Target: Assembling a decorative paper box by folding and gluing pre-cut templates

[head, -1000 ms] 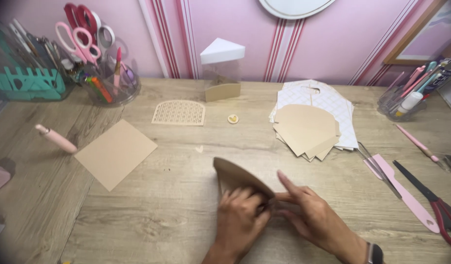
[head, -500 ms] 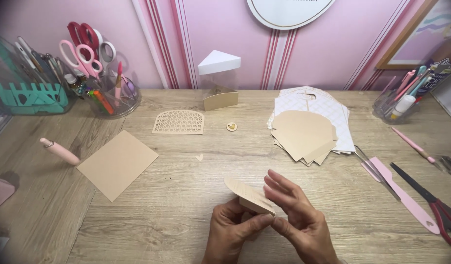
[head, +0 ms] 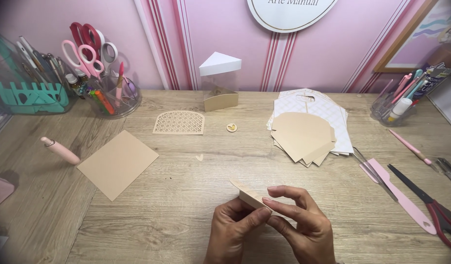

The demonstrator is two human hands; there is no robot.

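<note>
Pinching a folded piece of tan cardstock [head: 250, 195], matte and smooth with a crisp pointed corner, just above the pale, grainy wooden surface [head: 186, 215] near its front edge. Closing around the lower left of the fold with the left hand [head: 232, 234], thumb pressing flat on the card's face, the grip fully shut on it. Curling over the right end with the right hand [head: 301, 227], fingertips [head: 276, 201] clamping the top edge and thumb coming up from beneath, that grip likewise tight on the same piece. Lying flat well to the left, a plain square sheet of tan cardstock [head: 118, 164], turned cornerwise, with a smooth pink cylindrical tool [head: 60, 150] just beside it. Resting farther back, an arched tan card cut-out with a woven lattice pattern [head: 179, 122], a small round tan disc with a heart [head: 231, 127] and a tiny heart-shaped scrap [head: 199, 157]. Standing behind those, a wedge-shaped box with a white card lid, clear walls and tan base [head: 219, 80]. Fanning out to the right, a stack of shield-shaped tan card pieces [head: 301, 137] lying on white lattice-printed sheets [head: 340, 120]. Lying at the far right, a flat pink paddle-shaped tool with a heart cut-out [head: 404, 198] and red-handled scissors [head: 430, 208]. Holding pink-handled scissors, a clear round plastic cup [head: 110, 98] at the back left.
</note>
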